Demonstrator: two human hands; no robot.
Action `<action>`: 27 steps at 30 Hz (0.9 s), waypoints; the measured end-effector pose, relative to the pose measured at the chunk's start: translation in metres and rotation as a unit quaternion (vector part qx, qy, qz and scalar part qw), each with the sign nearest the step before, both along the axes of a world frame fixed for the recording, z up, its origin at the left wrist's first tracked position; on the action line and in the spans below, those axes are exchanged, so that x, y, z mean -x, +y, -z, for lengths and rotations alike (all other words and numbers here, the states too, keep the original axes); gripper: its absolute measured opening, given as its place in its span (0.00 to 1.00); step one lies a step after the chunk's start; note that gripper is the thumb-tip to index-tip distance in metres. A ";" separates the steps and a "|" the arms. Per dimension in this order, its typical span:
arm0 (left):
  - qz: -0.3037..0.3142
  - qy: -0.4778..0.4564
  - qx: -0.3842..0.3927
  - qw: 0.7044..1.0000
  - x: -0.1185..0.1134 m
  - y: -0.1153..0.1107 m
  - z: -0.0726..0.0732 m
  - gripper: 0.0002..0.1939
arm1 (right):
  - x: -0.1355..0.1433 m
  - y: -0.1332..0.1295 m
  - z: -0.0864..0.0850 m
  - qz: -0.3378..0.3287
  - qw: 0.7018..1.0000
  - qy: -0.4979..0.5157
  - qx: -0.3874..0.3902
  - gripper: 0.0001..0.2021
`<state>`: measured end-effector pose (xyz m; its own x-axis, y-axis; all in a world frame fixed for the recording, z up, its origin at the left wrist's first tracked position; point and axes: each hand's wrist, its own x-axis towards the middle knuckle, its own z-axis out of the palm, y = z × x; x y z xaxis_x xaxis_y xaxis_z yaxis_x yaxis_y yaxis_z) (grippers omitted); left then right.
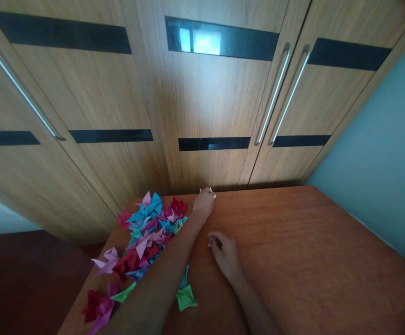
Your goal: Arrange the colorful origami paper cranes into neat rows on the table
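At the far edge of the table, my left hand (204,203) is closed on a pale yellow folded paper piece (212,192); only small tips of it stick out past the fingers. My right hand (225,253) hovers nearer to me, its fingers curled in to the thumb; whether anything small is between them I cannot make out. Left of both hands spreads a heap of folded paper cranes (146,244) in pink, red, blue and purple. My left forearm hides part of it. Beside that forearm lies a green folded paper piece (186,298), touching a teal one (185,277).
The reddish-brown wooden table (293,251) reaches to a wooden wardrobe (216,102) with long metal handles (274,95). A pale blue wall (380,163) borders the right side. Several cranes, among them a pink one (107,261), lie near the table's left edge.
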<state>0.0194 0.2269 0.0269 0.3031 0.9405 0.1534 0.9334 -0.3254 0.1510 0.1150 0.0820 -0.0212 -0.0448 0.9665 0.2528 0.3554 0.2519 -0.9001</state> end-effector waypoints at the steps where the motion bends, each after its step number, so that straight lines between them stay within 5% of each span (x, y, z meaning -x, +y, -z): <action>1: -0.003 0.004 0.002 1.000 0.000 0.000 0.002 0.13 | 0.000 0.000 0.000 0.000 1.000 0.000 0.000 0.11; 27: -0.023 0.022 0.004 0.999 0.002 -0.001 0.005 0.12 | 0.000 -0.002 0.000 0.006 1.000 -0.013 -0.004 0.11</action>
<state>0.0176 0.2256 0.0219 0.2661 0.9546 0.1336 0.9532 -0.2813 0.1111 0.1152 0.0805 -0.0214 -0.0392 0.9648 0.2599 0.3818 0.2548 -0.8884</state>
